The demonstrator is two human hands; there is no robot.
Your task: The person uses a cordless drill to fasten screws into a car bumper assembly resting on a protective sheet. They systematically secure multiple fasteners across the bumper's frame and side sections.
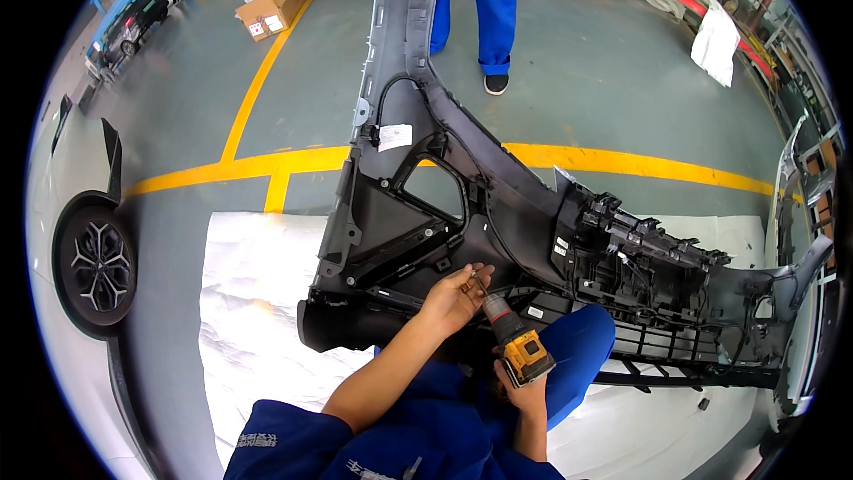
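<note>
A black plastic car bumper stands in front of me with its ribbed inner side facing me. My right hand grips a yellow and black cordless drill, whose long thin bit points up and away toward the bumper. At the tip of that bit, my left hand has its thumb and fingers pinched together. Whatever lies between those fingertips is too small to make out. Both hands are close to the lower left part of the bumper, below its triangular opening.
White sheeting covers the floor under the bumper. A white car with a dark wheel is at the left. Beyond the bumper stands a person in blue trousers. A cardboard box lies far left; racks line the right.
</note>
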